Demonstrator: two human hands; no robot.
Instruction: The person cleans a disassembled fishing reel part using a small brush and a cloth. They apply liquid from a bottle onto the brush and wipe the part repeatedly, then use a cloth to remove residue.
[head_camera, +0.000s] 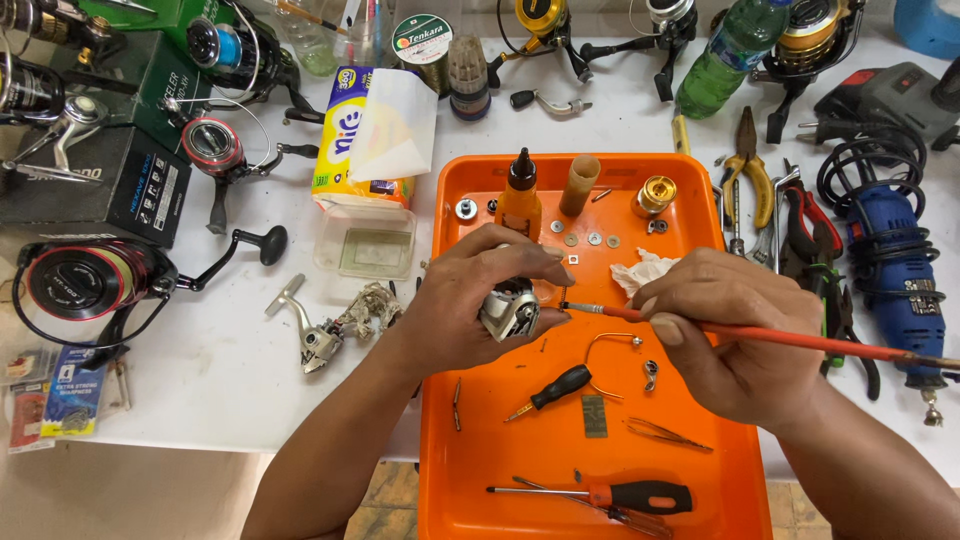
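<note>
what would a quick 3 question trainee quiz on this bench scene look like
1. Which hand holds the silver reel part?
2. True or false: the orange-handled brush is in the right hand.
3. The brush tip sits: A) at the reel part, B) in the gold spool, C) on the white tissue.

Key: 1. The left hand, over the orange tray. 2. True. 3. A.

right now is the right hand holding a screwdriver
No, the right hand holds a thin orange brush, its tip at the silver reel part held in the left hand.
</note>
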